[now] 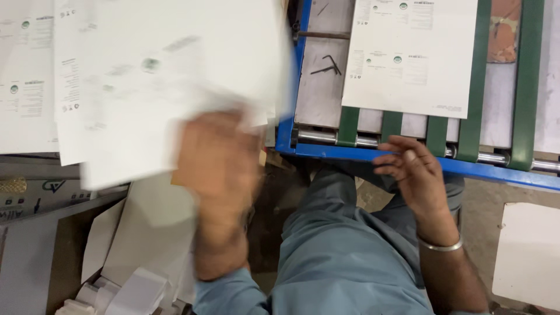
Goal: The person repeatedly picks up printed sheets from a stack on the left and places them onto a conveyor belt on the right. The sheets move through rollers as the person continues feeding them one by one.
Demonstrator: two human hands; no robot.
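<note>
My left hand [219, 157] is blurred with motion and grips the lower edge of a large white printed sheet [175, 70], raised over the stack at the left. My right hand [411, 172] rests with fingers curled on the blue front rail [350, 153] of the feed table, holding nothing; a metal bangle sits on its wrist. Another white printed sheet [411, 55] lies flat on the green belts [478, 76] of that table, just above my right hand.
A stack of printed sheets [26, 76] lies at the far left. A hex key [329, 65] sits on the grey plate. White offcuts [134, 289] pile below left. A white board [528, 251] lies on the floor at right. My grey-blue trousers fill the lower middle.
</note>
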